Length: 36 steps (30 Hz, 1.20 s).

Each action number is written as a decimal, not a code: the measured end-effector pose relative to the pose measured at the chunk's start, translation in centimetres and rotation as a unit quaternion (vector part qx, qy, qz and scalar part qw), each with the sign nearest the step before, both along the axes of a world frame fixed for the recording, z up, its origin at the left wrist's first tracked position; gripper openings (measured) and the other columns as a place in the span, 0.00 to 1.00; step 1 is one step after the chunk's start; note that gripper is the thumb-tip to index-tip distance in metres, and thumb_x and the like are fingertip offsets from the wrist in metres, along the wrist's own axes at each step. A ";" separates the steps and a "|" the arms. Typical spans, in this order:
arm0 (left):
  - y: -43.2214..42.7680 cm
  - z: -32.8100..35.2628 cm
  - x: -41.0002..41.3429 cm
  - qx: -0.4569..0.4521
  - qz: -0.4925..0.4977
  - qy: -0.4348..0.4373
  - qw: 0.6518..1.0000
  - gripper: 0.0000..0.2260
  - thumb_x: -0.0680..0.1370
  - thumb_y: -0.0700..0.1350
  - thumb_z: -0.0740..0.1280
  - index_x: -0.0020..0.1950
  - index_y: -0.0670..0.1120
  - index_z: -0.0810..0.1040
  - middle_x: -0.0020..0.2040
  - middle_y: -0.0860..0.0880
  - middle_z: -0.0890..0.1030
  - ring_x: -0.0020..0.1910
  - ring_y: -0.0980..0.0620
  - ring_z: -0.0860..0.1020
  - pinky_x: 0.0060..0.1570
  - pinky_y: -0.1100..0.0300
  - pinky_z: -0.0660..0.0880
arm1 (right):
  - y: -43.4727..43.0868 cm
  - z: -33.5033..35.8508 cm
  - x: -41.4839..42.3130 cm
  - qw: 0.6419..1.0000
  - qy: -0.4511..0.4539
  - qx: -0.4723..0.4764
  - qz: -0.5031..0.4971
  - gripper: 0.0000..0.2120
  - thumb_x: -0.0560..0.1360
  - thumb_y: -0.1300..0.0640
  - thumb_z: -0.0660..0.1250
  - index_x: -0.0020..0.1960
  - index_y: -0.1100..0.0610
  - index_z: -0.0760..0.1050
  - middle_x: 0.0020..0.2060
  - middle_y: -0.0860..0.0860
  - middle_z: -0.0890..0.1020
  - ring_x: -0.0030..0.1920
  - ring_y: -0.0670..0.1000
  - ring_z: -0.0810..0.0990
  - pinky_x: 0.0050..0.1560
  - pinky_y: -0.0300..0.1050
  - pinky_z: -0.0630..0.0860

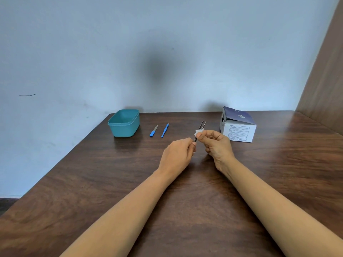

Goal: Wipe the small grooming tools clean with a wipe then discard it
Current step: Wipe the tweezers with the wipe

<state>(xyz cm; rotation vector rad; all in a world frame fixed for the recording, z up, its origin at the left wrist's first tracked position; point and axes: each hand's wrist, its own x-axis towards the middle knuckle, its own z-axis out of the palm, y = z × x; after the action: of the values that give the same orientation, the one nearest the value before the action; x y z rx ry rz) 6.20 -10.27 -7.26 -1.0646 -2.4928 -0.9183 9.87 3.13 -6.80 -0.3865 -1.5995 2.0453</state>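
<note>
two hands are met at the centre of the frame: the thin metal tweezers are pinched at their lower end by the curled fingers of the left hand, and a small white wipe is folded round the shanks and clamped there between thumb and forefinger of the right hand. the tweezers are held off the table, tilted toward the upper right, with both prongs seen slightly apart above the wipe. wiping this tool is judged to be the step in hand; next, the wipe would need to be drawn along the slim, smooth steel toward the tips, lightly, so the springy prongs are not bent. left of centre, a short blue file and a longer blue pusher are laid side by side on the dark wood-grain table, seemingly yet to be wiped. further left a teal plastic tub with rounded corners is stood open, likely for the discard; at right a torn-open white and navy cardboard box is set.
</note>
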 end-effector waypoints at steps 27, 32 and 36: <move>-0.1 -0.2 -0.3 -0.027 -0.004 0.068 0.997 0.13 0.83 0.51 0.55 0.45 0.48 0.75 0.39 0.52 0.80 0.41 0.51 0.76 0.38 0.51 0.74 | 0.9 0.8 0.5 0.988 -0.084 0.055 0.114 0.04 0.70 0.61 0.73 0.42 0.62 0.81 0.29 0.50 0.75 0.26 0.43 0.67 0.27 0.33 0.64; 0.0 0.1 -0.3 -0.010 -0.017 0.069 0.997 0.12 0.82 0.48 0.56 0.43 0.47 0.75 0.37 0.53 0.78 0.39 0.53 0.75 0.38 0.53 0.73 | -0.6 0.5 0.9 0.997 -0.013 0.059 0.039 0.04 0.71 0.59 0.73 0.40 0.59 0.82 0.24 0.46 0.74 0.25 0.43 0.64 0.25 0.32 0.62; 0.2 0.0 -0.1 -0.040 -0.030 0.074 0.996 0.13 0.82 0.49 0.56 0.43 0.45 0.75 0.39 0.49 0.80 0.41 0.48 0.76 0.40 0.49 0.73 | -0.4 0.7 0.8 1.000 0.004 0.010 -0.011 0.07 0.72 0.56 0.72 0.36 0.54 0.79 0.25 0.45 0.69 0.26 0.44 0.62 0.25 0.34 0.60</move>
<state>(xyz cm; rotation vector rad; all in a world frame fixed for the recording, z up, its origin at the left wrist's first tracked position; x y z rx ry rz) 6.12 -10.04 -7.22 -1.1928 -2.4060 -0.7315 10.63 2.72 -6.07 -0.3867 -1.6014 2.0104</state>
